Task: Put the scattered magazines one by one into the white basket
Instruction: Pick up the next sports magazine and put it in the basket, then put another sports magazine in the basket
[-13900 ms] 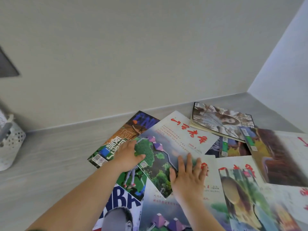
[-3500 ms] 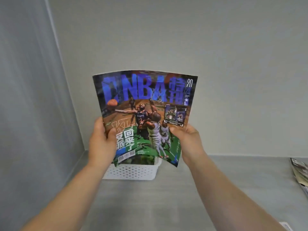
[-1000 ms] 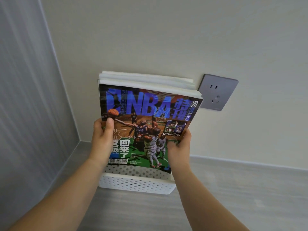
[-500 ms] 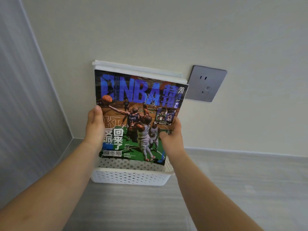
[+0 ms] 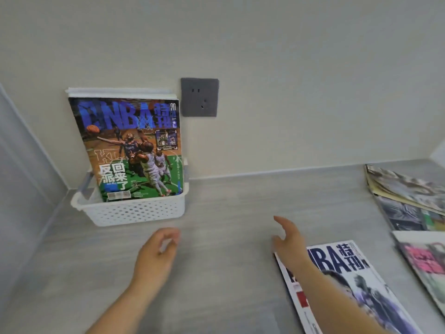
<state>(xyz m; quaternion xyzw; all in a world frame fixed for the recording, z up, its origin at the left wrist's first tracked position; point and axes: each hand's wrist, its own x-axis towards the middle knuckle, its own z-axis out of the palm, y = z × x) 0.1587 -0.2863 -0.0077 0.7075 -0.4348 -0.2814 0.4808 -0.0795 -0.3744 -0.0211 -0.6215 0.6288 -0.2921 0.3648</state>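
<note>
The blue-and-green basketball magazine (image 5: 130, 145) stands upright at the front of the white perforated basket (image 5: 134, 210), with other magazines behind it against the wall. My left hand (image 5: 156, 251) hovers empty over the counter in front of the basket, fingers loosely curled. My right hand (image 5: 289, 239) is open, fingers spread, just above the top left corner of a white basketball magazine (image 5: 346, 285) lying flat on the counter. Further magazines lie at the right: a pale one (image 5: 407, 186), a dark one (image 5: 409, 215) and a pink-lettered one (image 5: 426, 263).
A grey wall socket (image 5: 199, 97) sits just right of the basket's magazines. The basket stands in the left corner where the grey side panel (image 5: 21, 179) meets the back wall. The grey counter (image 5: 226, 203) runs between basket and scattered magazines.
Both hands have let go of the basketball magazine, which now stands in the basket. The hands have dropped back towards me and my view has swung right to the scattered magazines.
</note>
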